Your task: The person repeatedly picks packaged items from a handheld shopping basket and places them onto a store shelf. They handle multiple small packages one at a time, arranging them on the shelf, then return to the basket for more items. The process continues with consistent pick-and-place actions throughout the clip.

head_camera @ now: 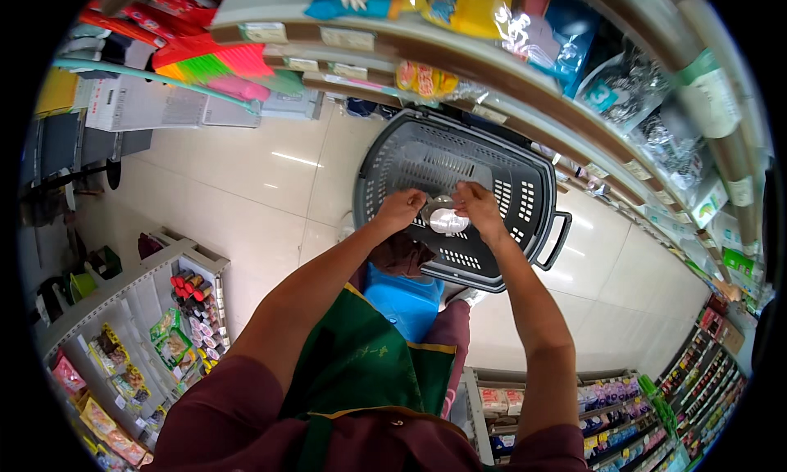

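Note:
Both hands are over a grey plastic shopping basket [418, 146] with slotted walls, which stands on the floor. Between them is a small clear, shiny package [447, 220] with a pale, rounded face; its exact kind is hard to tell. My left hand [403, 206] pinches its left edge with fingers drawn together. At the package's upper right, my right hand [478, 206] holds the other edge. A dark brown crumpled thing [399, 255] lies below my left hand, above a blue plastic stool or bin [403, 300] between my legs.
Store shelves [369, 37] with packaged goods curve across the top and right. A grey shelf unit [203, 260] with snacks and jars is at lower left, another rack [553, 383] at lower right. The basket's handle [555, 241] sticks out over the tiled floor [246, 171]. White crates [147, 103] stand at upper left.

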A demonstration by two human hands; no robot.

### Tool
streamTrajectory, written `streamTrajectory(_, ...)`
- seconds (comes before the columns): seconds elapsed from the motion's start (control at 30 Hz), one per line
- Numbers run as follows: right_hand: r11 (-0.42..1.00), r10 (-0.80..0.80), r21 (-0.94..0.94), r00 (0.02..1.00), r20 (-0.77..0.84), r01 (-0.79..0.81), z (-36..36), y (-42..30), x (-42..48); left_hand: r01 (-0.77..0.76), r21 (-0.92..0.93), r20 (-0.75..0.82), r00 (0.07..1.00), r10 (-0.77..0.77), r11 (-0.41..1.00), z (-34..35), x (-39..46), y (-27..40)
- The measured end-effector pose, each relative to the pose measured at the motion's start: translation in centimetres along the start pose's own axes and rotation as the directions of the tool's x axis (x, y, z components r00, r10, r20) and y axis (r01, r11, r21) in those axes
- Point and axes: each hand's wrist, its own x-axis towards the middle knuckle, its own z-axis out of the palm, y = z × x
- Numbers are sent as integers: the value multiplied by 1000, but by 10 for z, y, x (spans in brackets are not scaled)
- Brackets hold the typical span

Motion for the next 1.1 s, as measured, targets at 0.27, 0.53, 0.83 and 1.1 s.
streamTrajectory(0.27,956,293,35,933,-211,-292,-29,196,88,-6,389,152,987,-58,921,98,67,-116)
streamTrajectory(0.53,910,222,355,975,13,-213,-25,243,94,483,-216,247,868,-431,849,128,70,-111)
streamTrajectory(0.83,942,158,300,987,-7,-148,-42,126,1,319,-183,218,936,-278,930,80,4,16)
streamTrajectory(1.1,961,11,271,990,142,-50,-37,-44,-102,-84,-128,322,939,121,988,-24,-73,132)
